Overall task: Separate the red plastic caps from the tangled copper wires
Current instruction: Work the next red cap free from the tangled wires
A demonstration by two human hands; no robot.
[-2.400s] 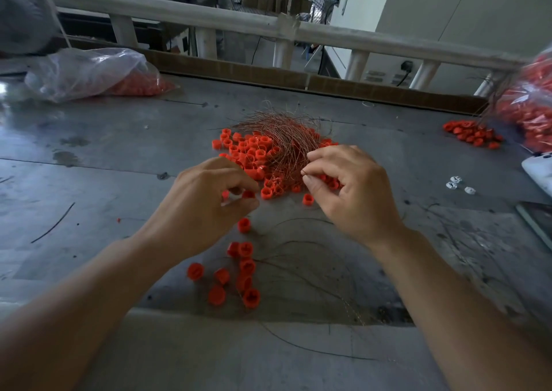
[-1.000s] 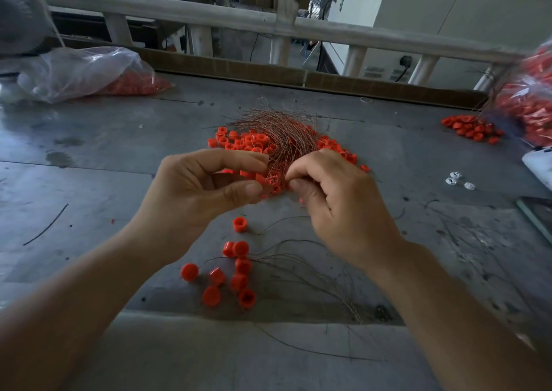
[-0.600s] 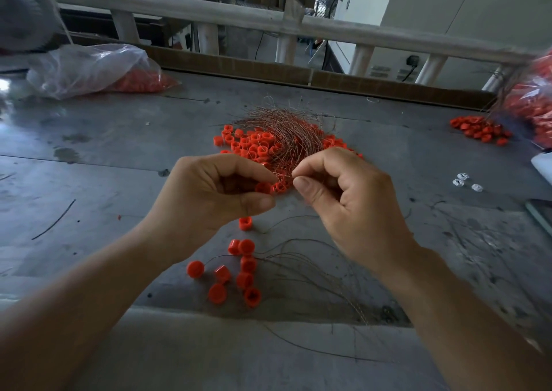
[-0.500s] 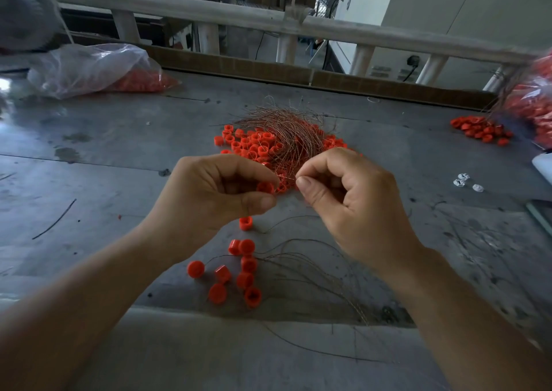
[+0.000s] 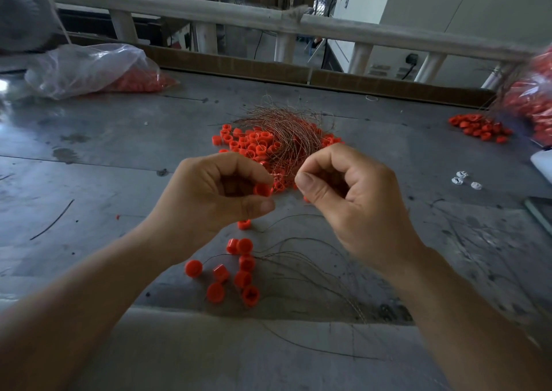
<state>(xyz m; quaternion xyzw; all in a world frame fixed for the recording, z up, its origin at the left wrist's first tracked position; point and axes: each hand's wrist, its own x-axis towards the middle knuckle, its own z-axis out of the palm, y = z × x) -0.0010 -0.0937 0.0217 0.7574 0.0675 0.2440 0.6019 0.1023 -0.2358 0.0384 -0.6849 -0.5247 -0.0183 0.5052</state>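
The left grip [image 5: 209, 199] pinches a small round red plastic cap [image 5: 263, 189]; the right grip [image 5: 352, 202] pinches a strand from the tangled copper wires [image 5: 283, 131].

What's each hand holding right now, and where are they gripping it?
The left hand pinches one red cap by its sides. The right hand pinches what looks like a fine wire, too thin to confirm.

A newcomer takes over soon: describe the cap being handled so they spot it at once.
On the grey metal table, find the heap of red caps tangled in copper wire. Just in front, the left hand pinches one red cap between thumb and fingers. It alone is held up; its neighbours lie on the table.
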